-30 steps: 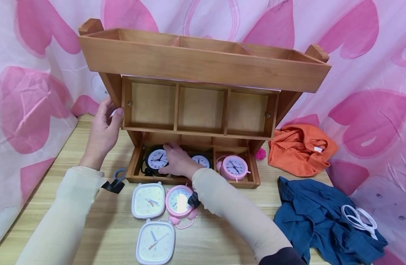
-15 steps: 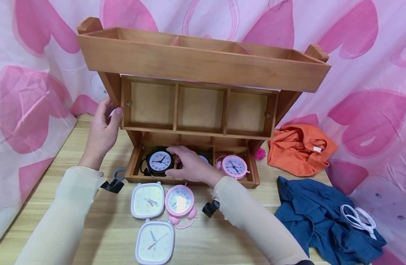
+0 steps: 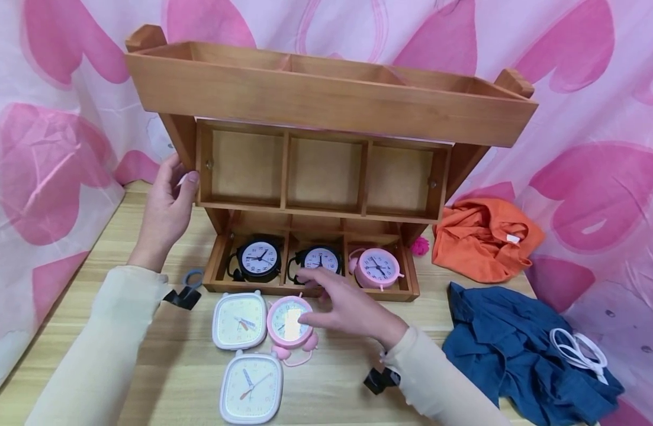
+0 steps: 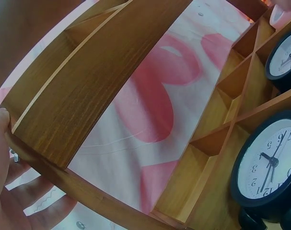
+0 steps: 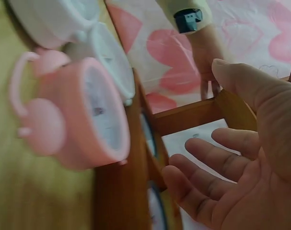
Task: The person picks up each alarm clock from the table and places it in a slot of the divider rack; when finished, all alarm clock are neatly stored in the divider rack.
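Note:
My left hand (image 3: 166, 210) grips the left side of a tiered wooden shelf (image 3: 326, 97), thumb in front and fingers behind the side board. My right hand (image 3: 353, 307), fingers spread and holding nothing, hovers in front of the bottom tier, near a pink twin-bell alarm clock (image 3: 285, 322) lying face up on the table. In the bottom tier, a black alarm clock (image 3: 259, 258) sits in the left compartment, another black clock (image 3: 321, 257) in the middle, partly behind my right fingers, and a pink clock (image 3: 378, 268) in the right.
Two white square clocks (image 3: 238, 321) lie face up on the wooden table (image 3: 326, 384), one nearer me. At right are an orange cloth (image 3: 483, 239) and a dark blue cloth (image 3: 512, 349) with a white cord (image 3: 579, 352). A pink heart-patterned curtain (image 3: 587, 207) hangs behind.
My right hand has let go of the left black clock, which now sits further right in its compartment, and has drawn back right and toward me. My left hand has stayed on the shelf.

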`<state>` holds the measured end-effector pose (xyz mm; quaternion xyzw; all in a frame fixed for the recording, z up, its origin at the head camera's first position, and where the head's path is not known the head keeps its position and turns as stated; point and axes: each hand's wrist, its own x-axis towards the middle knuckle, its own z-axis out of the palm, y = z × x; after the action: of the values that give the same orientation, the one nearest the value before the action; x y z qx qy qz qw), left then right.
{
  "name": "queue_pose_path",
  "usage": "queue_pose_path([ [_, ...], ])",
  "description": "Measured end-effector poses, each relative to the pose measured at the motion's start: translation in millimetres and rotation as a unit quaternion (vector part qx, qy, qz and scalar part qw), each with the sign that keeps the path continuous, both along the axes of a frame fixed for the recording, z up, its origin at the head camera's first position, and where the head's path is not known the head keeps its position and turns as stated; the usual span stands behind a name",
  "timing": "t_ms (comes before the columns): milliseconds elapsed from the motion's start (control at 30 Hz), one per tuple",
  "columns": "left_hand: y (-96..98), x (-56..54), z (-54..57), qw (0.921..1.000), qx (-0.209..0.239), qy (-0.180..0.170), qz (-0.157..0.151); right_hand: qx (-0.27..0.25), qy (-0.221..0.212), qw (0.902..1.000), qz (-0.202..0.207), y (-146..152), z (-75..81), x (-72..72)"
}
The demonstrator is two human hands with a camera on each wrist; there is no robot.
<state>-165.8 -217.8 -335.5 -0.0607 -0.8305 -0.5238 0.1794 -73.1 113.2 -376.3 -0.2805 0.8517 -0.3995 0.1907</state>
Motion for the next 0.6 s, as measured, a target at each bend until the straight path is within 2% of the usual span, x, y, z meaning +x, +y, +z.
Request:
queue_pose_path([
  [67,0.4,-0.4,-0.1,1.0,0.004,0.001,-0.002,0.004,-0.003,1.0,-0.001,6,-7.1,7.6],
  [300,0.6,-1.1,-0.4,1.0,0.009,0.001,-0.003,0.03,0.04,0.9987,-0.003,10,-37.8,26.2],
  [600,-0.2,-1.8,-1.3,0.9999,0.016,0.004,-0.002,0.049,0.05,0.9975,-0.005,-5,-68.0,31.0],
])
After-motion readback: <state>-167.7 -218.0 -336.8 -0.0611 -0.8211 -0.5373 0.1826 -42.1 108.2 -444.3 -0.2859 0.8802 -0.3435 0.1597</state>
